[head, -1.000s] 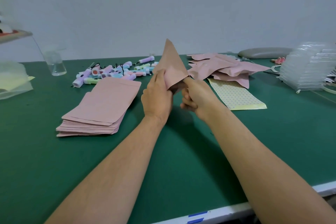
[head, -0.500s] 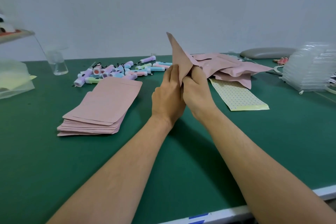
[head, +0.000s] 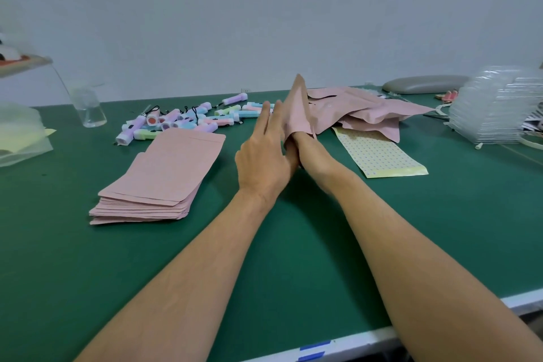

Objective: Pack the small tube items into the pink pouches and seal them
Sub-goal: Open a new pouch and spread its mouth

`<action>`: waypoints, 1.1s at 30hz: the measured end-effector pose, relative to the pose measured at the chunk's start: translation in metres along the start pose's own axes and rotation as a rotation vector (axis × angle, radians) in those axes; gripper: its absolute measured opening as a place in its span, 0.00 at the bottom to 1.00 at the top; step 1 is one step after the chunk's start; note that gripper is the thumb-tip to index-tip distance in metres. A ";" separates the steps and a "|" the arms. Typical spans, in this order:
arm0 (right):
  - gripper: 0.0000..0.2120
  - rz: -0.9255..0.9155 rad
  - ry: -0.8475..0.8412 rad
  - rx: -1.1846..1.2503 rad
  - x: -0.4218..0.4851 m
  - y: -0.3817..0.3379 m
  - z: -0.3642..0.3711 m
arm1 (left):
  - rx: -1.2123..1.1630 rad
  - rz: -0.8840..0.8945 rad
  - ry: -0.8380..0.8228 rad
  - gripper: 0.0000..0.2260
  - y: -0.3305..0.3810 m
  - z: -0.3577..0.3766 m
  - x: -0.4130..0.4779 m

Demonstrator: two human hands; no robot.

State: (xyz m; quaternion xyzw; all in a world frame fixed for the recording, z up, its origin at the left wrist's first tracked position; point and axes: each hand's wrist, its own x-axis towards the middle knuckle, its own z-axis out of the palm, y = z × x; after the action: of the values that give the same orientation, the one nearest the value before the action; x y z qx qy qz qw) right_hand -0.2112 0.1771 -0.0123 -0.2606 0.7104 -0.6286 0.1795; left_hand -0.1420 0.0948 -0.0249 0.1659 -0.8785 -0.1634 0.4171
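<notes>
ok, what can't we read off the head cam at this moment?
- Right hand: fingers hidden by the pink pouch, head view; grip unreadable.
- Pouch contents: opaque paper, filled or empty unknown.
- Pouch mouth: hidden behind the left hand and the right hand.
- Shelf, head view: cut off by left edge, items blurred.
- Clear tray stack: cut by right edge.

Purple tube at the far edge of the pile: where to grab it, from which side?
Pinch the purple tube across mid-barrel, coming from above, fingers on its near and far sides. It lies on its side on the green table, long axis roughly left-right, with nothing on top of it; the pile's other tubes lie nearer.
</notes>
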 end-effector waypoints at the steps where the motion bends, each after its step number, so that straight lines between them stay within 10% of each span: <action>1: 0.14 0.014 -0.046 0.010 0.000 0.000 0.000 | 0.000 0.012 -0.031 0.32 0.000 0.001 0.000; 9: 0.12 -0.264 0.227 -0.092 0.003 0.000 0.016 | 0.025 -0.091 -0.233 0.30 0.009 0.010 0.000; 17: 0.10 0.002 0.155 0.403 0.003 -0.004 0.014 | 0.064 -0.078 -0.206 0.36 0.013 0.009 -0.001; 21: 0.17 -0.197 0.321 0.413 0.002 -0.010 0.012 | -0.013 -0.119 -0.205 0.32 0.014 0.007 0.000; 33: 0.17 0.005 0.135 0.254 -0.001 -0.012 0.002 | -0.197 0.039 -0.281 0.25 0.017 -0.001 -0.006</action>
State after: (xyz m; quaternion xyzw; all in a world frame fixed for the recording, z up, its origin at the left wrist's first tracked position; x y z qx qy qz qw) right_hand -0.2075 0.1752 -0.0005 -0.1912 0.6360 -0.7293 0.1644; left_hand -0.1399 0.1121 -0.0210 0.0826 -0.9109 -0.2624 0.3074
